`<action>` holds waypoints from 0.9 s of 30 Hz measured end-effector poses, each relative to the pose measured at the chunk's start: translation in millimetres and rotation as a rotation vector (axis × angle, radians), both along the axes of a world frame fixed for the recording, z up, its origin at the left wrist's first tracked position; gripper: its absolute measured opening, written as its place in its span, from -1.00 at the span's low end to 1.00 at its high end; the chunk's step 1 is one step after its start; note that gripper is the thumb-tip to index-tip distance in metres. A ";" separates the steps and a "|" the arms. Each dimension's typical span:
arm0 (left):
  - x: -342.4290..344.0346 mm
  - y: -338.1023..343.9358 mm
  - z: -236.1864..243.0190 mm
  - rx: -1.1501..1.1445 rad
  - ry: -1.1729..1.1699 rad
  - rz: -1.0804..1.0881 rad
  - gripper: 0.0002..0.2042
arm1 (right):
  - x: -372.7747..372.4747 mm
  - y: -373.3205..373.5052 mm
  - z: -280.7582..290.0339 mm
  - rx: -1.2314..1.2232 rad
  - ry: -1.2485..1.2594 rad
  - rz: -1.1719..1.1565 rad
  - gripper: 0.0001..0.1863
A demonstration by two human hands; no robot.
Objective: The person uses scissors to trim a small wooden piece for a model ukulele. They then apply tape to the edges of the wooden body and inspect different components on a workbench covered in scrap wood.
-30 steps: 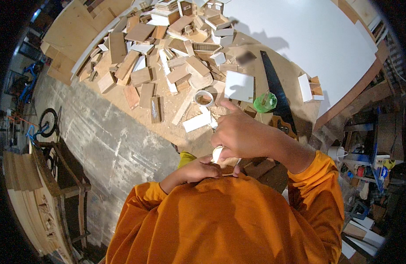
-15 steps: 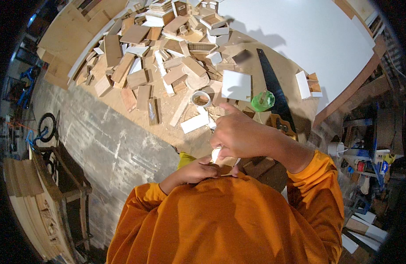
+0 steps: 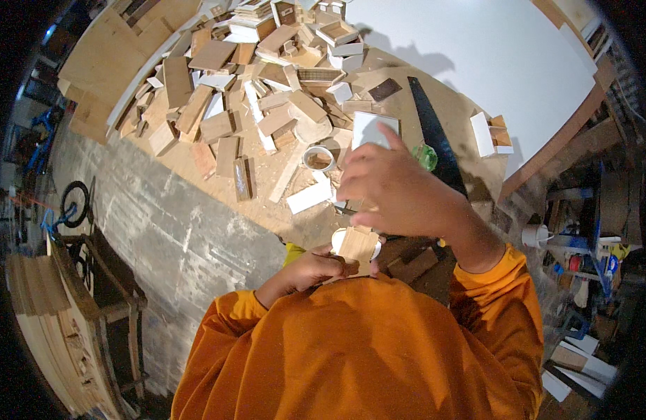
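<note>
The left hand is closed around the lower edge of a small wooden piece, pinching it close to the chest of the orange sweater. The piece is a flat, pale board with a rounded white part showing behind its upper corners; its face is turned up toward the camera and its long axis runs roughly away from the body, toward the worktop. The right hand hovers just above it, fingers curled together and a fingertip raised; whether it grips anything I cannot tell. Beyond the hands, near the worktop's near edge, lie a roll of tape, a white strip and a white square panel. A dark handsaw runs diagonally beside them, and a heap of wood offcuts covers the far left corner.
</note>
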State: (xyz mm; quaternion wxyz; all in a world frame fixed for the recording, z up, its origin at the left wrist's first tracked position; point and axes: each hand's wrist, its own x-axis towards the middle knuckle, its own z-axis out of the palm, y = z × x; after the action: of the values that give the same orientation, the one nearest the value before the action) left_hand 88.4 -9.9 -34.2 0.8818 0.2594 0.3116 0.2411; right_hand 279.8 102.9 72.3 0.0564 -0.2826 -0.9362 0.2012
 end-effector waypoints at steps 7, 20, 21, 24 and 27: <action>-9.9 6.7 -2.6 0.055 0.194 -0.138 -0.50 | -8.2 -9.7 -17.0 0.068 -0.048 0.053 -0.66; -3.9 26.0 36.8 0.173 -0.130 0.144 -0.41 | 7.6 -30.6 -35.8 -0.421 0.690 -0.387 -0.80; -6.4 26.3 34.0 0.186 -0.132 0.108 -0.42 | 4.6 -35.4 -37.5 -0.507 0.685 -0.402 -0.79; -16.3 24.8 22.1 0.224 -0.088 0.033 -0.44 | 2.4 -42.1 -41.3 -0.769 0.723 -0.455 -0.78; -16.5 23.6 21.0 0.243 -0.011 0.037 -0.48 | 2.6 -42.6 -42.6 -0.828 0.813 -0.430 -0.78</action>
State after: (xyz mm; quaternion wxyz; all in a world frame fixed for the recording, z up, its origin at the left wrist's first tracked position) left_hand 71.9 13.7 -13.1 0.8408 0.3572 0.2803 0.2949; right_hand 282.4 60.4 29.8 0.3335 -0.3642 -0.6062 0.6234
